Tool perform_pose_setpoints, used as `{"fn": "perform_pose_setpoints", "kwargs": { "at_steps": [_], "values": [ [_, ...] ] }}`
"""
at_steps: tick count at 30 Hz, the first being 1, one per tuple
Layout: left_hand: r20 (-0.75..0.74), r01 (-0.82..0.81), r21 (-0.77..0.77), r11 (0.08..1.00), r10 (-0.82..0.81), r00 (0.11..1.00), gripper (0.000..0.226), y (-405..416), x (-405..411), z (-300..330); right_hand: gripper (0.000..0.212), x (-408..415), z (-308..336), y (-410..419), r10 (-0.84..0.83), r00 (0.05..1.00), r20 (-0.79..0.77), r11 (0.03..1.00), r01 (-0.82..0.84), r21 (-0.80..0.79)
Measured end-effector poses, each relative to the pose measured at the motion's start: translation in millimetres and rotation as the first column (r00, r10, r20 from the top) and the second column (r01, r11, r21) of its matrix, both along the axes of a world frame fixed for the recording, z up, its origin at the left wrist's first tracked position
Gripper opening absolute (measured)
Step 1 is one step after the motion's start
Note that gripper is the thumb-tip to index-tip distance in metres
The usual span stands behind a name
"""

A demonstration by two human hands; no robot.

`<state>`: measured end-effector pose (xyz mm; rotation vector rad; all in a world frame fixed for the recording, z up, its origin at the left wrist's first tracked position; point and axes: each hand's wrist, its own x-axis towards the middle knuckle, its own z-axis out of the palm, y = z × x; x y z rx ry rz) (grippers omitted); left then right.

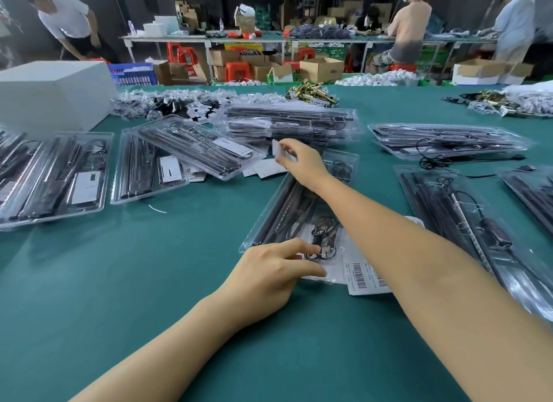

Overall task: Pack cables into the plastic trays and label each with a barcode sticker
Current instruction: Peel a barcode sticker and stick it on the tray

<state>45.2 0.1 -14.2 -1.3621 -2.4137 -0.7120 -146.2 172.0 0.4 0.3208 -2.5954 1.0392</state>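
Note:
A clear plastic tray [279, 213] with black rods and a coiled black cable [324, 240] lies slanted in the middle of the green table. My left hand [269, 270] rests on the tray's near corner, fingers stretched toward the cable coil. My right hand [302, 159] reaches across the tray and pinches a small white card [278, 148] above a loose pile of white cards [264, 168]. A sheet of barcode stickers [366, 277] pokes out from under my right forearm beside the tray.
Filled trays lie at the left [57, 177], left of centre [185, 150], in a stack at the back [290, 123] and at the right [449, 141]. A white box [54, 93] stands far left. Bagged small parts [167, 103] line the back; people work at benches beyond.

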Motion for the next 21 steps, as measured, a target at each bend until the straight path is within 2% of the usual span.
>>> {"fn": "perform_pose_setpoints", "kwargs": {
  "at_steps": [1,2,3,4,5,6,7,8,10,12,14,18,21],
  "values": [
    [0.0,0.001,0.003,1.0,-0.001,1.0,0.046,-0.2,0.0,0.0,0.036,4.4,4.0,0.0,-0.023,1.0,-0.021,0.983,0.019,-0.182],
    [0.001,0.002,0.006,1.0,-0.002,1.0,0.046,-0.2,0.1,0.1,0.033,8.8,9.2,-0.3,-0.058,0.998,-0.009,0.922,0.05,-0.384],
    [0.0,0.002,0.007,1.0,-0.002,1.0,0.046,0.0,0.1,0.2,0.027,13.6,15.6,-0.6,-0.087,0.995,0.041,0.801,0.094,-0.591],
    [-0.004,0.001,0.007,1.0,-0.001,1.0,0.045,0.2,0.0,0.2,0.022,17.9,22.7,-0.1,-0.085,0.988,0.125,0.616,0.151,-0.773],
    [-0.007,0.0,0.007,1.0,0.0,1.0,0.045,0.3,-0.1,0.4,0.023,22.1,29.4,1.3,-0.025,0.976,0.217,0.402,0.209,-0.891],
    [-0.008,-0.002,0.008,1.0,0.002,1.0,0.045,0.5,0.0,0.2,0.028,27.3,33.5,4.1,0.079,0.956,0.282,0.209,0.261,-0.942],
    [-0.008,-0.003,0.011,1.0,0.003,1.0,0.045,0.4,0.1,-0.3,0.031,33.1,35.8,7.3,0.18,0.932,0.316,0.068,0.309,-0.949],
    [-0.01,-0.004,0.014,1.0,0.004,1.0,0.045,0.2,-0.1,-1.5,0.032,40.6,37.0,10.7,0.255,0.908,0.332,-0.035,0.352,-0.935],
    [-0.01,-0.008,0.019,1.0,0.008,1.0,0.045,-0.4,-0.6,-3.0,0.025,57.4,36.5,16.5,0.341,0.867,0.362,-0.151,0.431,-0.89],
    [-0.014,-0.009,0.015,1.0,0.009,1.0,0.045,-0.3,-0.6,-3.4,0.019,75.2,37.2,22.2,0.355,0.831,0.428,-0.136,0.499,-0.856],
    [-0.019,-0.011,0.007,1.0,0.011,1.0,0.045,-0.3,1.2,-2.2,0.023,90.8,38.1,27.7,0.312,0.807,0.501,-0.035,0.537,-0.843],
    [-0.024,-0.016,0.001,1.0,0.016,1.0,0.043,0.8,5.5,0.2,0.011,125.0,39.1,38.8,0.224,0.786,0.577,0.141,0.56,-0.817],
    [-0.04,-0.033,0.009,0.999,0.034,0.999,0.039,1.8,9.5,-0.7,0.007,152.5,32.7,40.8,0.142,0.756,0.638,0.313,0.578,-0.754]
  ]
}}
